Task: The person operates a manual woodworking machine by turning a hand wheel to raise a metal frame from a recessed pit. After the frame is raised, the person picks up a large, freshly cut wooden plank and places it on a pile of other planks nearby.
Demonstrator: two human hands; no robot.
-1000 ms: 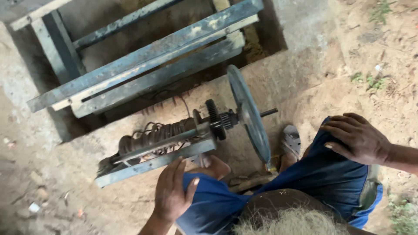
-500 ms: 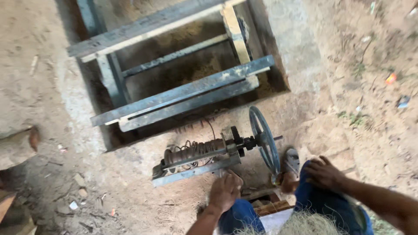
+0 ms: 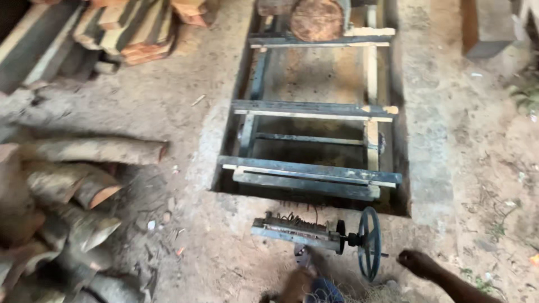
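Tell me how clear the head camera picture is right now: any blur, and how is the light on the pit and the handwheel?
Head view: soft, even daylight, no glare. The whole frame is slightly smeared; the logs at the left and the right hand are blurred worst. The handwheel reads clearly enough, dark against the dirt. The pit under the metal frame lies in deep shadow, its bottom hard to make out.

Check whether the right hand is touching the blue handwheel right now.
Apart. The head view shows bare dirt between the right hand and the blue handwheel; the hand hovers open just to the wheel's right.
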